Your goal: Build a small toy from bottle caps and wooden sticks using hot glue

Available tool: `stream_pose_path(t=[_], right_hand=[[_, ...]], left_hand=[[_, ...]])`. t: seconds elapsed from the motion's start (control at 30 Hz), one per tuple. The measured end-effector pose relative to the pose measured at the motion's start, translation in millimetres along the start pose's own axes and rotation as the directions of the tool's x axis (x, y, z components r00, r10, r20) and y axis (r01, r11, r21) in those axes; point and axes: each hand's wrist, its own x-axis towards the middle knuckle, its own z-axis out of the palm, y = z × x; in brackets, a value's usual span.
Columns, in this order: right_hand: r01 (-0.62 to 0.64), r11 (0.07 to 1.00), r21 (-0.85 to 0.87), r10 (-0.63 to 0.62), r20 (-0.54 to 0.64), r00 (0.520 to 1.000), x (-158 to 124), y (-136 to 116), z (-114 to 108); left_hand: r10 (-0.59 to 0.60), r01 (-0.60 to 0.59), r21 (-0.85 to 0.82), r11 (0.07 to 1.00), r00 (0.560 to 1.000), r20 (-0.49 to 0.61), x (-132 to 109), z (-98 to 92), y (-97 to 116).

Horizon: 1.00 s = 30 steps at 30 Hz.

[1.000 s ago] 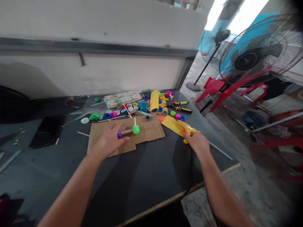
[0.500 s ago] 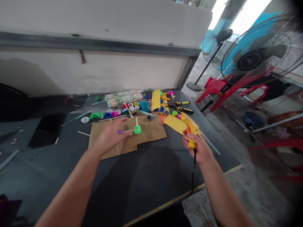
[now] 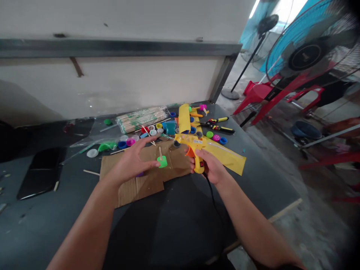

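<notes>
Over the cardboard sheet (image 3: 140, 183), the left hand (image 3: 131, 161) holds a stick piece in half-curled fingers. Its green cap (image 3: 162, 162), with 1 short stick upright in it, lies just past the fingertips, and a purple cap (image 3: 139, 174) lies under the palm. The piece looks joined, though I judge no glue is on it yet. The right hand (image 3: 210, 168) is wrapped tight round the yellow glue gun (image 3: 194, 144), whose nozzle is above the cardboard's far edge, near the green cap but not touching.

White wall (image 3: 118, 84), dark table (image 3: 174, 225), blue standing fan (image 3: 305, 56), red plastic chairs (image 3: 254, 95), concrete floor (image 3: 317, 213), daylight beyond.

Black phone (image 3: 42, 172), chopstick packet (image 3: 140, 118), loose bottle caps (image 3: 216, 138), fan (image 3: 306, 56), red chairs (image 3: 258, 95).
</notes>
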Motion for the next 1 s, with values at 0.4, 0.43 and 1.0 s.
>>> stream_pose_path(t=[0.4,0.43,1.0], right_hand=[[-0.195,0.973,0.125,0.168,0.197,0.966,23.5,-0.9,-10.3],[-0.209,0.968,0.14,0.181,0.19,0.965,24.5,2.4,-8.8],[-0.084,0.973,-0.213,0.09,0.023,0.996,2.4,8.6,2.8]], left_hand=[[0.049,-0.049,-0.024,0.999,0.999,-0.019,4.7,8.7,-9.0],[0.051,-0.052,-0.02,0.998,0.998,-0.024,3.6,10.9,-9.2],[0.11,-0.134,-0.158,0.978,0.982,-0.154,1.1,28.4,-19.2]])
